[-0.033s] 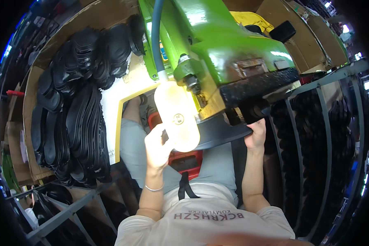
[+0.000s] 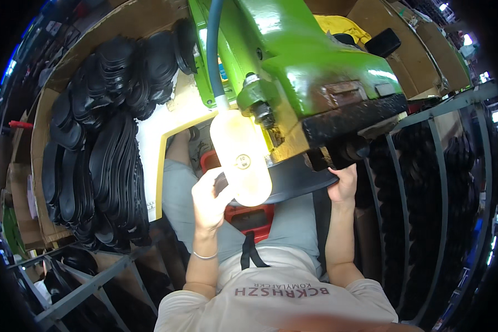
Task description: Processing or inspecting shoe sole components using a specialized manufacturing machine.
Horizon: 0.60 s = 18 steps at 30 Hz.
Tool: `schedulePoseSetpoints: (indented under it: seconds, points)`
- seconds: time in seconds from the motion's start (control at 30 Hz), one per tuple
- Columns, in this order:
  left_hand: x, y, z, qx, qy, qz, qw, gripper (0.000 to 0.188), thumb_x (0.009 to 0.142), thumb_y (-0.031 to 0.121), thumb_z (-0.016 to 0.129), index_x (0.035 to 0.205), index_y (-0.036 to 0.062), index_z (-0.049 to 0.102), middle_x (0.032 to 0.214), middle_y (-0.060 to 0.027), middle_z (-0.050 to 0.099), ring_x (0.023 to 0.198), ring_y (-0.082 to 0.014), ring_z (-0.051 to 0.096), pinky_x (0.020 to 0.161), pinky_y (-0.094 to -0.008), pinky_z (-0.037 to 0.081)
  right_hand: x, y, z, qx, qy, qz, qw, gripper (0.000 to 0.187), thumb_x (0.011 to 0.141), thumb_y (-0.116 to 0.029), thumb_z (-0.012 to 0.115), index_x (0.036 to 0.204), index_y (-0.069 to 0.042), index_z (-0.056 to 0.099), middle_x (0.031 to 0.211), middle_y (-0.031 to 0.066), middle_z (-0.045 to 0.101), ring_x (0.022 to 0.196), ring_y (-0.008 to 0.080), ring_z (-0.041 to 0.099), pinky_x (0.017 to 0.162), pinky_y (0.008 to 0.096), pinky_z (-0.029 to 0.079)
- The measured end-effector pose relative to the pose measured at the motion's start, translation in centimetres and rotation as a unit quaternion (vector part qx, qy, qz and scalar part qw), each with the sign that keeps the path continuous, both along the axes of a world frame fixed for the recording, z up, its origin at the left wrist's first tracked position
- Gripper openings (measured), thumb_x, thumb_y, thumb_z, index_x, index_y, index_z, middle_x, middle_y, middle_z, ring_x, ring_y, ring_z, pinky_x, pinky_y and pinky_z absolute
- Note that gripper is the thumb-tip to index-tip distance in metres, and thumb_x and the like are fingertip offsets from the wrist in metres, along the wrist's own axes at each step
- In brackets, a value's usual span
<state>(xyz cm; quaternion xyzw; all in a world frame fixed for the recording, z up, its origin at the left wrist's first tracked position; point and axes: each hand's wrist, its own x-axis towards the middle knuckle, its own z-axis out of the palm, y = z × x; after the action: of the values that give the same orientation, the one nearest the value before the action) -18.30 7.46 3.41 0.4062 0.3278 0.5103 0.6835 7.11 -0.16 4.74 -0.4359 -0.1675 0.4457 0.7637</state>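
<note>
A long black shoe sole [image 2: 299, 180] is held level between my two hands, under the head of a green machine [image 2: 299, 66]. My right hand [image 2: 343, 184] pinches its right end, just below the machine's dark lower edge. At the other end my left hand [image 2: 209, 199] is closed, thumb and fingers curled; the glowing oval lamp [image 2: 241, 160] hides the sole's left part and some of the fingertips. The lamp hangs on a blue-grey hose [image 2: 212, 50] beside a green clamp with a bolt [image 2: 258, 99]. The machine head hides the sole's far edge.
A cardboard box [image 2: 43, 127] at the left holds several stacks of black soles [image 2: 108, 166]. A white board with a yellow edge [image 2: 159, 182] lies beside it. Metal racks [image 2: 441, 166] with dark soles stand at the right. A red stool [image 2: 252, 220] shows between my legs.
Both hands and the sole have shifted slightly left relative to the machine, which sits a little farther right in the picture. My grip looks the same.
</note>
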Motion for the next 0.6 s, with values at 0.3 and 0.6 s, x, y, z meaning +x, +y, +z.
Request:
schedulePoseSetpoints:
  seconds: [0.3, 0.6]
  points:
    - [-5.8, -2.1, -1.9, -0.014, 0.122, -0.117, 0.985, 0.021, 0.071, -0.006, 0.07, 0.091, -0.0076, 0.062, 0.082, -0.0054, 0.061, 0.071, -0.0097, 0.056, 0.063, -0.0218, 0.044, -3.6, 2.3, 1.0, -0.011, -0.089, 0.096, 0.991, 0.036, 0.069, 0.005, 0.066, 0.103, 0.002, 0.057, 0.098, 0.0061, 0.061, 0.087, 0.0119, 0.059, 0.078, 0.0237, 0.046]
    - [4.4, 0.5, -0.8, 0.13, 0.179, -0.125, 0.967, 0.024, 0.082, 0.0, 0.065, 0.105, -0.0029, 0.06, 0.093, -0.007, 0.064, 0.087, -0.0137, 0.059, 0.081, -0.0257, 0.047, -6.4, 0.8, 0.0, -0.055, -0.302, 0.084, 0.948, 0.04, 0.073, -0.008, 0.075, 0.107, 0.003, 0.057, 0.104, 0.0082, 0.061, 0.095, 0.0144, 0.058, 0.085, 0.0281, 0.046]
